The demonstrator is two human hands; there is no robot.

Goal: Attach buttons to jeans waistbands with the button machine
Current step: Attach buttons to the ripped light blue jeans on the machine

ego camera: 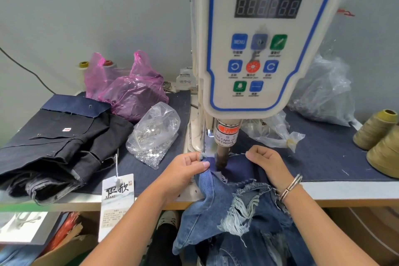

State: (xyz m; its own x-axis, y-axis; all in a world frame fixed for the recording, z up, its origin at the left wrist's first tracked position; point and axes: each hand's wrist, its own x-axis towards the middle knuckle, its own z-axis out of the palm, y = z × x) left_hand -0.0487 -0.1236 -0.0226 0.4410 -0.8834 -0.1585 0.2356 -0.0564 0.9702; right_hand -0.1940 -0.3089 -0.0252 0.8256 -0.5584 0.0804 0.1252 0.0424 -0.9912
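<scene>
Now we hold the blue distressed denim jeans (237, 211) with their waistband (228, 164) laid flat under the dark metal punch (221, 158) of the white servo button machine (259, 39). Our left hand (183, 170) pinches the frayed left end of the waistband, thumb pressed over the cloth and fingers curled beneath it. Our right hand (267, 162) has its fingers curled too, pinching the band's upper edge just to the right of the punch; a silver bracelet (290, 187) sits on that wrist. The punch tip touches or nearly touches the cloth between our hands; which of the two we cannot tell. The rest of the jeans hangs off the front edge of the denim-covered work table (334, 157), its ripped white threads showing.

To the left, near the machine's base, lies a clear plastic bag of small silver buttons (153, 134), with a crumpled pink plastic bag (131, 90) behind it. Further left rests a stack of folded dark jeans (58, 147), a white paper hangtag (117, 194) dangling from it over the table's edge. Two olive thread cones (380, 140) stand at the far right, and crumpled clear plastic (323, 93) lies behind the machine.
</scene>
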